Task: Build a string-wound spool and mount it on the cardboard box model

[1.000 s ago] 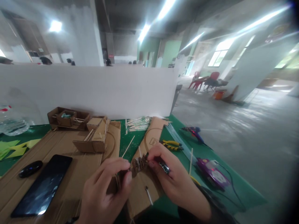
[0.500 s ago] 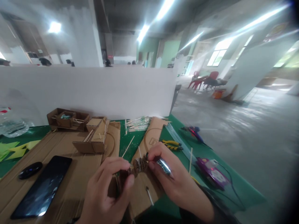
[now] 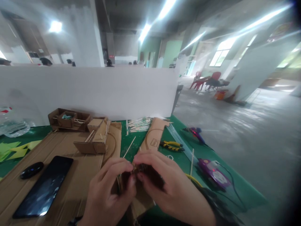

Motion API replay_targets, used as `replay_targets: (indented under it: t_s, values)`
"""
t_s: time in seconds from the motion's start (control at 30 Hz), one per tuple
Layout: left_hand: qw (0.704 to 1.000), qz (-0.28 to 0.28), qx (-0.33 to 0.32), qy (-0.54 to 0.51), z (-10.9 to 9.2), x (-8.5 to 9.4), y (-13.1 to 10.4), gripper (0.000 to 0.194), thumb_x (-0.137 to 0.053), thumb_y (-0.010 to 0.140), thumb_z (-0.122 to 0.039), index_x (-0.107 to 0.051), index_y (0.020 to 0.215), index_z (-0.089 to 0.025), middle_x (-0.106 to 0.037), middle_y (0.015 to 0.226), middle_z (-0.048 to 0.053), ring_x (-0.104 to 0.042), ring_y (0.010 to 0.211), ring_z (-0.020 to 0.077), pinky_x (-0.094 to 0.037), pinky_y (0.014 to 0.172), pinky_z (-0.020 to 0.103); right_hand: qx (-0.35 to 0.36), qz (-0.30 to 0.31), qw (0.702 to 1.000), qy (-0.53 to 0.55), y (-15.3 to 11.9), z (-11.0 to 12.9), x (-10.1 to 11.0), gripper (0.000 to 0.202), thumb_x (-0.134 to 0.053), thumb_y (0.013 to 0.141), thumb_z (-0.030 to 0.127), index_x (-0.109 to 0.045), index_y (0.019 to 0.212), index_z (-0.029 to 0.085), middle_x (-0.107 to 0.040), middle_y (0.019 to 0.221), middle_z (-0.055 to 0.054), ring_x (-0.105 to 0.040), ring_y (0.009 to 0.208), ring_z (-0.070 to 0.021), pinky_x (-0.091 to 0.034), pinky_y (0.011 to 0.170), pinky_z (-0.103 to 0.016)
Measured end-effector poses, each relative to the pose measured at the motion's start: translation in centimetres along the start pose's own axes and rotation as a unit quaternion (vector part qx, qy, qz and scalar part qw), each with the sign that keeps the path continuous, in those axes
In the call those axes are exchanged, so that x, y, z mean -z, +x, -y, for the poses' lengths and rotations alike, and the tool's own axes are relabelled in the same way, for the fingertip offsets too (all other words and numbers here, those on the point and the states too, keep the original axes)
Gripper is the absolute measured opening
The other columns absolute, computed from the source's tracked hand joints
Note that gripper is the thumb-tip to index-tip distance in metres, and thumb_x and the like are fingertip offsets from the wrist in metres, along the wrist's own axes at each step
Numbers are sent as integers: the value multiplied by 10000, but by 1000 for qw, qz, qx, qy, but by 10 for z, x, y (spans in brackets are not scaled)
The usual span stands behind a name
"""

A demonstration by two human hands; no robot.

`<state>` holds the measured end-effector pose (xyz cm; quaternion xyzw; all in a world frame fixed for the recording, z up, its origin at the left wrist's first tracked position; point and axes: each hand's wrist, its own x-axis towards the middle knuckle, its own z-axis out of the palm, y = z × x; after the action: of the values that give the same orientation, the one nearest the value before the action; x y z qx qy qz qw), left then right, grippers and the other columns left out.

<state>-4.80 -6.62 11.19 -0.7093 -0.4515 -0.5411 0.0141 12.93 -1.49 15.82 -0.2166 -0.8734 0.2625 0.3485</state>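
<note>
Between my hands is a small ridged cardboard piece (image 3: 139, 169), stacked like discs on a thin stick, partly hidden by my fingers. The fingertips and thumb of my left hand (image 3: 109, 188) pinch its left end. From the right, my right hand (image 3: 168, 185) curls over the piece with its thumb below, so much of that end cannot be seen. Under both hands lies a cardboard strip (image 3: 156, 131) with a printed mark. A thin wooden stick (image 3: 129, 147) rests just beyond my left fingertips.
Cardboard box models (image 3: 94, 138) stand at the back left, near a phone (image 3: 44, 186) and a black mouse (image 3: 31, 170). Wooden sticks (image 3: 139, 125), yellow-handled pliers (image 3: 172, 145), clear glue sticks (image 3: 180, 141), a glue gun (image 3: 195, 133) and a purple device (image 3: 213, 175) lie beyond and right. A white partition (image 3: 94, 91) rises behind.
My right hand has shifted left and closed over the ridged piece. The shiny object seen in that hand earlier is out of sight. My left hand keeps its pinch.
</note>
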Motion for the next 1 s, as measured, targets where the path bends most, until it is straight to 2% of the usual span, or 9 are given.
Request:
replay_targets:
  t_s: [0.27,0.43,0.77,1.0]
  values:
    - [1000,4,-5,-5,-2,-2,0,254,-589,830,-36,-561,1004,-219,-643,976,-2,-660,899,90,-521,832,153,-17,-15,999,-28,-4,-1,0,296,-546,836,56,-534,1079,223,-634,1029,2,-598,942,-136,-488,836,-268]
    - [1000,0,-9,-1,-3,-3,0,256,-597,829,-31,-562,1001,-217,-642,977,0,-654,901,86,-513,844,152,-13,-28,998,-47,-6,-1,-1,301,-551,834,70,-503,1085,229,-638,1059,4,-605,942,-130,-482,842,-253]
    - [1000,-4,-15,3,-3,-4,1,253,-587,832,-28,-562,1003,-213,-636,972,2,-649,904,82,-509,854,148,-13,-25,999,-34,-8,1,0,284,-533,861,75,-515,1098,231,-628,1001,13,-596,915,-129,-476,818,-256]
    - [1000,-4,-21,7,-4,-5,0,250,-591,827,-29,-562,998,-209,-644,963,8,-660,893,90,-521,834,155,-8,-36,998,-41,-8,-1,-1,276,-532,834,66,-514,1063,219,-618,970,2,-595,894,-139,-481,795,-262]
